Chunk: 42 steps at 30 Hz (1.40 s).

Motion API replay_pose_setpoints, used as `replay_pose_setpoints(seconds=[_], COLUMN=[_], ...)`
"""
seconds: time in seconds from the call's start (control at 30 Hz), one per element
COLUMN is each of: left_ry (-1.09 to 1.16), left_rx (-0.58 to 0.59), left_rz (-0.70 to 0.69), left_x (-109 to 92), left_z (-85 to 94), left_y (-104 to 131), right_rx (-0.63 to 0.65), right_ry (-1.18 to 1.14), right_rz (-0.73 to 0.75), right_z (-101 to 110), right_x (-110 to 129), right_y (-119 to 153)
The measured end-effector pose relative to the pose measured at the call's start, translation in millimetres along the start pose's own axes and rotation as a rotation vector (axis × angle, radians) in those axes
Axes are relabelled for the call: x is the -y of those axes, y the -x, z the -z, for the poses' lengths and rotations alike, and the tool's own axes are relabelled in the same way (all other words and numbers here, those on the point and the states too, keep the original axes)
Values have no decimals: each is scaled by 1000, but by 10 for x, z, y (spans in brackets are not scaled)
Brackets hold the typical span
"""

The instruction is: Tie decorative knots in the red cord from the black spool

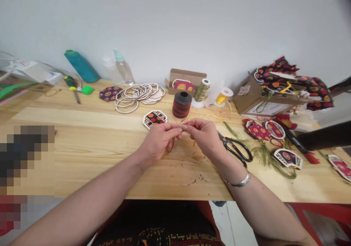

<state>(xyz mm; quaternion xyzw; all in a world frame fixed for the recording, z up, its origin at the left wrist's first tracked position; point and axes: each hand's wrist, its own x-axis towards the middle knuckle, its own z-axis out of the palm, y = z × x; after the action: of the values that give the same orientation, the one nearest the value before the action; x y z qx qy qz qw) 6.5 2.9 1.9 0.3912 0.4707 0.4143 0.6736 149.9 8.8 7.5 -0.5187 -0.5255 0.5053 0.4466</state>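
Above the middle of the wooden table (90,129) my two hands meet at the fingertips. My left hand (160,138) pinches a thin red cord (170,149), which loops down below the fingers. My right hand (204,134) is closed on the same cord, with a red loop showing over its forefinger. The exact point of the pinch is too small to make out. Just behind stands a spool of red and black cord (181,108). Left of it lies an octagonal patterned pendant (154,119). Black-handled scissors (237,149) lie beside my right wrist, partly hidden.
Wooden frames (126,105) lie in a pile at the back left, near a spray bottle (124,70). Green (202,92) and yellow (221,98) thread spools stand behind. A cardboard box (249,99) with patterned fabric and several tasselled pendants (287,159) occupy the right.
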Motion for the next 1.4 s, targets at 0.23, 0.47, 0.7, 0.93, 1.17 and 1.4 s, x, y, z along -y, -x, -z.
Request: replay_pose_setpoints(seconds=[0.23,0.47,0.7,0.93,1.17,1.4], left_ry=[-11,27,96,-120,-490,-536], left_rx=[33,39,80,82,-9,31], left_rz=[21,23,23,-20,-218,-221], left_x=[2,-6,-47,6,-9,5], left_z=[1,3,-3,-2,-33,-29], left_y=[-2,14,37,29,26,31], right_rx=[-2,-9,-54,-73,5,113], right_ry=[188,313,429,417,240,20], right_rz=[67,133,190,207,114,71], right_z=[42,88,88,90,72,41], right_x=[-5,-13,11,23,23,0], right_y=[-22,-48,-31,-32,-32,-25])
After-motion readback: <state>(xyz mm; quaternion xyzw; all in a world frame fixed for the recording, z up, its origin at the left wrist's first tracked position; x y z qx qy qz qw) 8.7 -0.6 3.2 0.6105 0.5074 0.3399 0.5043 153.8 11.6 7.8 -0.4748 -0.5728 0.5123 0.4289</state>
